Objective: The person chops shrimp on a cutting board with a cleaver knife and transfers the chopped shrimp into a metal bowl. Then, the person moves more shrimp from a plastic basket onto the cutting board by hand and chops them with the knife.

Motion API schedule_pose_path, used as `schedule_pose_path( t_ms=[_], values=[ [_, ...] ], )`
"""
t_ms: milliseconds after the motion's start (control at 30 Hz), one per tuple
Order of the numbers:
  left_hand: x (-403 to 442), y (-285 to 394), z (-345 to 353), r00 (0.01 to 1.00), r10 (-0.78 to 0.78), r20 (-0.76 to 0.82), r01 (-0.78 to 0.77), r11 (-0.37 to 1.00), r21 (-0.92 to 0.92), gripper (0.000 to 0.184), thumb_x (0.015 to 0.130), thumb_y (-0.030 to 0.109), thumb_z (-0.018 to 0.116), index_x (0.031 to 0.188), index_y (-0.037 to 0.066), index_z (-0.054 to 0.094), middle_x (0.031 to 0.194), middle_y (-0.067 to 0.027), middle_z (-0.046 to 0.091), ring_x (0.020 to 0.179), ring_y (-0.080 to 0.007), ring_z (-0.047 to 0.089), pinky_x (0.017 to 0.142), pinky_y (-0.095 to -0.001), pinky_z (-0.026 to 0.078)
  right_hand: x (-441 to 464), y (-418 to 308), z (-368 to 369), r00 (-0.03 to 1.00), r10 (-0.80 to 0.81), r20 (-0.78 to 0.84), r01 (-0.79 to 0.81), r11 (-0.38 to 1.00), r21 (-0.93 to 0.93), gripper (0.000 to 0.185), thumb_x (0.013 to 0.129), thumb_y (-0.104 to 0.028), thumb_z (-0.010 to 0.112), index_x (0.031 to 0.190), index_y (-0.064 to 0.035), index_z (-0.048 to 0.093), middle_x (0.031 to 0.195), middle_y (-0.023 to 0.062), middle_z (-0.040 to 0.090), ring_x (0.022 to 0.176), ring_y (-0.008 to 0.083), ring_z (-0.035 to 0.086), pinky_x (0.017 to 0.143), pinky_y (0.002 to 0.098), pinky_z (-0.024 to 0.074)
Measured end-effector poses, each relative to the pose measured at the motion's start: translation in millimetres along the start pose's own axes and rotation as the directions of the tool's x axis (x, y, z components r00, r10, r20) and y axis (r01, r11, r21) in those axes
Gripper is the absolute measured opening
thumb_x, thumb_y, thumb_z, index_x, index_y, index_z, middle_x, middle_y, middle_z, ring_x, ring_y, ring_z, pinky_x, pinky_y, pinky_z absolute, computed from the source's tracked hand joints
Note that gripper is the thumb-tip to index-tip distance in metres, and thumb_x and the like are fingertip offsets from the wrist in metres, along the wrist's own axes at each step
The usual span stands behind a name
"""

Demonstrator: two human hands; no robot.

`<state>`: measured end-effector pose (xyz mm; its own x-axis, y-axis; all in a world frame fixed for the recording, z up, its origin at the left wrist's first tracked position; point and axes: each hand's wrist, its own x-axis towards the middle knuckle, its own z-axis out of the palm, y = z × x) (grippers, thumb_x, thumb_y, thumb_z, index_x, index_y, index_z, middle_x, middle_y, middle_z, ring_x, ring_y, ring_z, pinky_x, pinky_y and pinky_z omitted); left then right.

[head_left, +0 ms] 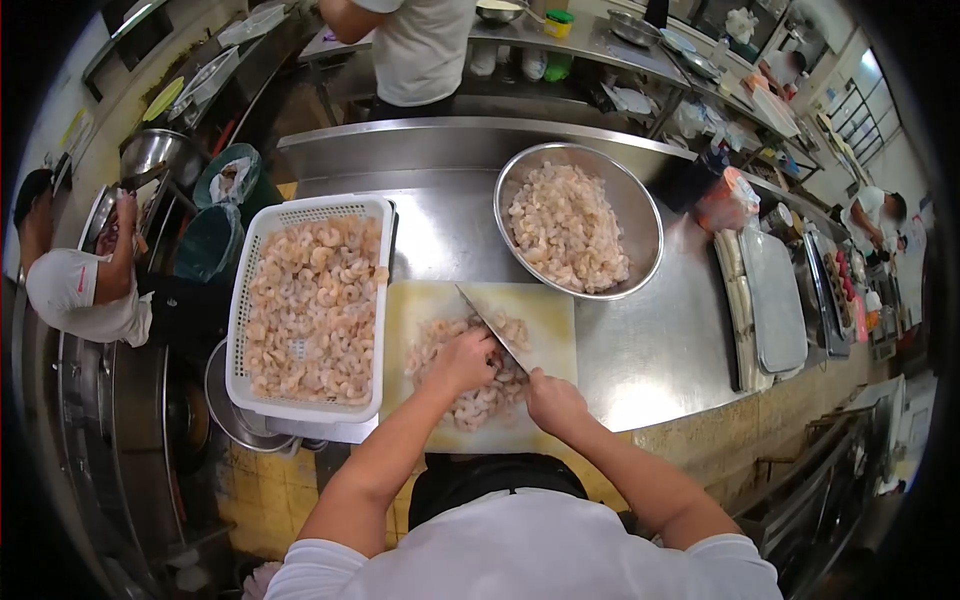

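Shrimp under both hands, unlabelled.

Perforated basket: white, dotted with small dark holes. Shrimp: pale pink-orange, some greyish. Cutting board: cream, yellower in patches. Mixing bowl: silver-grey. Wearer's shirt: plain white. Floor tiles: yellow, darker grid lines

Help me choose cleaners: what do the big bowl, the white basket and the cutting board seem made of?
Bowl: metal, likely stainless steel, fairly smooth; its silvery rim and wall catch the light.
White basket: probably molded plastic, opaque, with regular small perforations in its walls.
Cutting board: likely plastic, pale and fairly matte, with yellowish areas and no visible wood grain.
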<state>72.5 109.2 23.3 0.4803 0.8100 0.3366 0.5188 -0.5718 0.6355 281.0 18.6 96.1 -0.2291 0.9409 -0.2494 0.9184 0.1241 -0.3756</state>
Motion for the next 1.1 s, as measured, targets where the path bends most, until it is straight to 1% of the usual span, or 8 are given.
schedule_pose_path(
  t_ms=[233, 300, 467, 600, 833, 900, 1000, 1100],
  values=[
    [-5.6, 12.7, -14.3, 0.993, -0.019, -0.114, 0.02, 1.0, 0.008, 0.02, 0.07, 0.009, 0.078, 0.089, 0.006, 0.07, 0.101, -0.0153, 0.068, 0.093, -0.0373, 0.068, 0.082, -0.0446, 0.059, -28.4, -20.3, -40.6, 0.999, 0.041, 0.023, -0.041, 0.999, 0.021, 0.018, 0.097, -0.012, 0.055, 0.105, 0.0039, 0.059, 0.085, 0.0309, 0.072, 0.078, 0.0495, 0.073, 0.072, 0.0589, 0.0593],
    [-5.8, 5.1, -10.6, 0.996, 0.008, -0.089, -0.007, 1.0, 0.003, 0.021, 0.07, 0.009, 0.077, 0.089, 0.006, 0.07, 0.1, -0.0147, 0.067, 0.096, -0.0364, 0.068, 0.084, -0.045, 0.059, -28.8, -17.2, -26.7, 0.996, 0.07, 0.057, -0.067, 0.997, -0.047, 0.018, 0.097, -0.013, 0.055, 0.104, 0.0037, 0.058, 0.085, 0.0306, 0.072, 0.078, 0.0495, 0.073, 0.072, 0.0587, 0.0592],
    [-9.3, 0.8, -10.4, 1.0, -0.003, 0.017, 0.003, 1.0, 0.018, 0.019, 0.068, 0.009, 0.077, 0.086, 0.007, 0.07, 0.099, -0.0145, 0.067, 0.093, -0.0364, 0.068, 0.083, -0.045, 0.059, 6.7, -9.2, 0.8, 0.999, -0.021, -0.043, 0.022, 0.999, 0.023, 0.018, 0.097, -0.012, 0.054, 0.104, 0.0042, 0.058, 0.084, 0.0305, 0.072, 0.078, 0.0497, 0.073, 0.074, 0.059, 0.0591],
    [-11.4, 3.7, -15.7, 0.999, 0.024, -0.031, -0.023, 1.0, 0.017, 0.017, 0.069, 0.01, 0.077, 0.084, 0.008, 0.071, 0.095, -0.0134, 0.068, 0.09, -0.0358, 0.068, 0.081, -0.0448, 0.059, -16.3, -26.9, -38.1, 1.0, 0.01, -0.005, -0.01, 0.999, 0.031, 0.018, 0.097, -0.012, 0.054, 0.104, 0.0044, 0.057, 0.083, 0.0301, 0.072, 0.077, 0.0499, 0.073, 0.072, 0.0587, 0.0593],
    [-13.6, -4.0, -7.6, 0.999, 0.02, -0.05, -0.021, 1.0, -0.004, 0.017, 0.068, 0.011, 0.079, 0.083, 0.008, 0.072, 0.099, -0.014, 0.067, 0.091, -0.0355, 0.069, 0.081, -0.0446, 0.06, 7.9, -8.5, 13.8, 1.0, 0.001, -0.012, -0.001, 1.0, -0.002, 0.021, 0.098, -0.014, 0.054, 0.105, 0.0051, 0.057, 0.083, 0.0308, 0.072, 0.077, 0.0501, 0.073, 0.072, 0.0605, 0.0585],
    [-16.1, -1.4, -9.2, 0.999, 0.026, -0.046, -0.025, 0.999, 0.03, 0.016, 0.067, 0.01, 0.079, 0.081, 0.009, 0.07, 0.094, -0.0129, 0.067, 0.09, -0.0352, 0.069, 0.08, -0.0446, 0.06, 7.1, -7.7, 6.2, 0.997, -0.052, -0.064, 0.052, 0.999, 0.001, 0.02, 0.097, -0.013, 0.054, 0.105, 0.0054, 0.057, 0.083, 0.0319, 0.072, 0.078, 0.0503, 0.073, 0.072, 0.0609, 0.0585],
    [-14.5, -0.5, -11.2, 0.997, 0.028, -0.069, -0.026, 0.999, 0.019, 0.016, 0.067, 0.009, 0.078, 0.08, 0.01, 0.069, 0.091, -0.0122, 0.066, 0.089, -0.035, 0.069, 0.079, -0.0449, 0.059, -16.7, -29.3, -34.4, 1.0, 0.028, -0.006, -0.027, 0.998, 0.054, 0.019, 0.096, -0.012, 0.054, 0.101, 0.0054, 0.059, 0.083, 0.0318, 0.072, 0.078, 0.051, 0.073, 0.072, 0.061, 0.0587],
    [-16.6, -5.7, -11.1, 0.998, 0.029, -0.054, -0.029, 1.0, -0.003, 0.017, 0.067, 0.009, 0.078, 0.081, 0.01, 0.068, 0.092, -0.0125, 0.066, 0.088, -0.0348, 0.069, 0.078, -0.0451, 0.059, -24.2, -29.4, -22.4, 0.999, 0.039, 0.013, -0.04, 0.998, 0.042, 0.019, 0.097, -0.013, 0.054, 0.1, 0.0048, 0.06, 0.083, 0.0316, 0.072, 0.079, 0.0521, 0.072, 0.073, 0.0612, 0.0585]
  ],
)
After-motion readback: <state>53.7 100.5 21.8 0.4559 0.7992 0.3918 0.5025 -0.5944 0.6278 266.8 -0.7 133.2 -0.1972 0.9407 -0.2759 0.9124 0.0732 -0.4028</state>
